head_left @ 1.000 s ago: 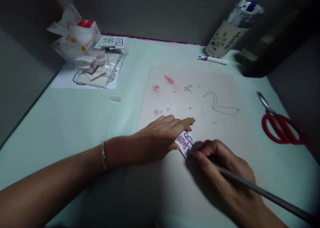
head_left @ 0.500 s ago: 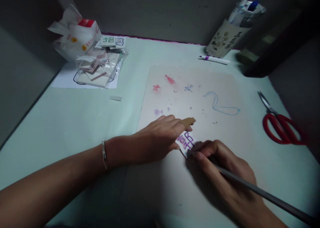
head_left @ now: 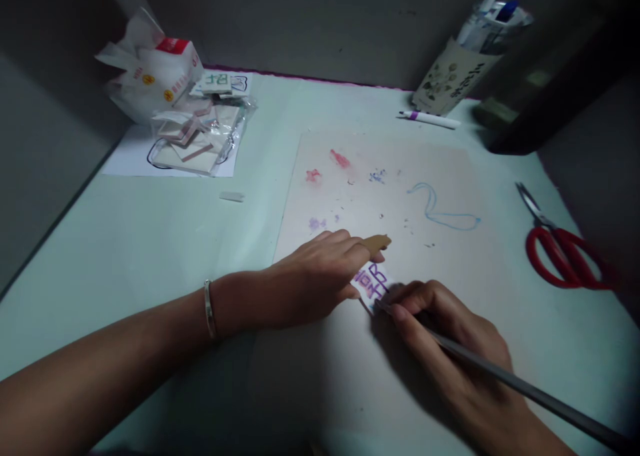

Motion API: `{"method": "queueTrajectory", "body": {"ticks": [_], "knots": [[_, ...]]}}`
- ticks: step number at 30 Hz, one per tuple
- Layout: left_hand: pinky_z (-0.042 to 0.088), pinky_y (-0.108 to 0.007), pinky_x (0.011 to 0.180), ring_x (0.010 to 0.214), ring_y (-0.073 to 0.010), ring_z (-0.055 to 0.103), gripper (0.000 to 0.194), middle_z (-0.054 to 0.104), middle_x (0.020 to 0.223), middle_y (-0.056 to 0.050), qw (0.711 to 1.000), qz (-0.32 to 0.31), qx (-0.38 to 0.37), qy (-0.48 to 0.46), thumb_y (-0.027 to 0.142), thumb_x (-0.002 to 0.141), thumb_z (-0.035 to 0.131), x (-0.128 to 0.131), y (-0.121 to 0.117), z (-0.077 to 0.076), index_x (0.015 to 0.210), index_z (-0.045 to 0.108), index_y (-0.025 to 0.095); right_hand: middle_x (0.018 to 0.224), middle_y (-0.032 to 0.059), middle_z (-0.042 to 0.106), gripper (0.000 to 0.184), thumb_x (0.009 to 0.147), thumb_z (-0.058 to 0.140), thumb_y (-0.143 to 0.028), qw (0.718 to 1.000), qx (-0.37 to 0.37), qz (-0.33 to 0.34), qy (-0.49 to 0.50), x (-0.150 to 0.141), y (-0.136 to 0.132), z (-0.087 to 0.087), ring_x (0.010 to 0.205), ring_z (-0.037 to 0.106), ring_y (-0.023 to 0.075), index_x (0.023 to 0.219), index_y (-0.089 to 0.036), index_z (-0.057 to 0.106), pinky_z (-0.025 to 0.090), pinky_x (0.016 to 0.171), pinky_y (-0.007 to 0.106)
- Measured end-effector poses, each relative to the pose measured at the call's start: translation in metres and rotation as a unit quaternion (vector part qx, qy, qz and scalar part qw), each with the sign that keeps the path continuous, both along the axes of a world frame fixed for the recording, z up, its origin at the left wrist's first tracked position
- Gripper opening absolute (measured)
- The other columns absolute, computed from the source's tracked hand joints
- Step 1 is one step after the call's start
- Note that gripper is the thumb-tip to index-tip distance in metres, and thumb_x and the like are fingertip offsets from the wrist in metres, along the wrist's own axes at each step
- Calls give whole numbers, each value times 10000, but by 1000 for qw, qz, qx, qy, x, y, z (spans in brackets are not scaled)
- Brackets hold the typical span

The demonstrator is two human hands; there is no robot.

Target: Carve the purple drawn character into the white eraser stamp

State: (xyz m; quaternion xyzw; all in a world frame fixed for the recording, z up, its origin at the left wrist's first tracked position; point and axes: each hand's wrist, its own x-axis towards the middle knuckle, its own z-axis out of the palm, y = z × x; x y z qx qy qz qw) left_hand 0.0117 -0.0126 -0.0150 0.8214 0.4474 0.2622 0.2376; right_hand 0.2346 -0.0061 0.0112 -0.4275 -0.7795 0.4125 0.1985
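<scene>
My left hand [head_left: 323, 279], with a bracelet at the wrist, is closed on a small white block [head_left: 374, 288] lying on the pale board [head_left: 320, 383]. Purple outlined characters cover the block's top, partly hidden by the fingers. A tan piece [head_left: 376, 244] sticks out by the left forefinger; I cannot make out what it is. My right hand [head_left: 450, 339] grips a long, thin grey carving tool [head_left: 520, 381] like a pen. Its tip touches or nearly touches the block's near right edge.
Red-handled scissors [head_left: 557, 249] lie at the right. A purple-banded marker [head_left: 433, 119] rests before a pen holder [head_left: 453, 76]. Back left are a plastic bag [head_left: 155, 76] and packed pale blocks [head_left: 195, 139]. Stamped prints, a blue outline and crumbs mark the board.
The tool's tip has shifted very slightly at the block's edge. Otherwise both hands and the block stay in place.
</scene>
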Motion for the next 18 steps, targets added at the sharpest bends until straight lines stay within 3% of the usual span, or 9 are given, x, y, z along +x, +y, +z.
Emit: {"method": "queueTrajectory", "body": {"ticks": [18], "knots": [[488, -404, 980, 1118, -259, 571, 682, 662, 1280, -90, 1000, 19, -6, -12, 110, 839, 764, 1, -2, 5, 1417, 405, 138, 761, 13, 670, 216, 1001, 520, -337, 1000, 21, -8, -17, 0, 0, 0, 628, 585, 141, 808, -240, 529, 415, 509, 251]]}}
